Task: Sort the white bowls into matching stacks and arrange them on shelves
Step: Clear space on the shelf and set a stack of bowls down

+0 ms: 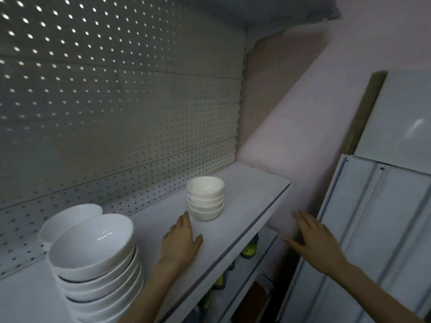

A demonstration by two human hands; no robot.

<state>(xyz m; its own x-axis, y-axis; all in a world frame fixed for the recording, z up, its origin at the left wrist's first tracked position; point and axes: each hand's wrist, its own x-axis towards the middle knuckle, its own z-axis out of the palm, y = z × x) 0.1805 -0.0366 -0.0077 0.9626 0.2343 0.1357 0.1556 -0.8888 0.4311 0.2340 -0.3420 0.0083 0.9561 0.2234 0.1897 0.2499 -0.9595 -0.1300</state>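
Stack of large white glazed bowls [93,259] noted at the near left of the white shelf board [245,206], its base cut off by the frame. A second like stack [67,220] is half hidden behind it.

Left hand [182,241] is extended over the shelf's middle with fingers straight and nothing grasped; whether it touches the board cannot be told. Right hand [312,238] is spread loosely in the air beyond the shelf's right front edge, also empty.

Stack of four small white bowls [205,198] is set just beyond the left fingertips, apart from them, towards the shelf's back right.

Judgement: sorting by size appears well advanced and a placement step is in hand. If the small stack is to be shifted, its lowest bowl should be gripped from both sides and the stack kept upright.

Hazard: the large stack stands close beside the left forearm and could be knocked.

Behind, a grey perforated metal back panel [116,101] is seen, with a pale pink wall [291,113] and leaning white metal panels [384,229] at right. Yellow-green items on a lower shelf [249,249] are indistinct.
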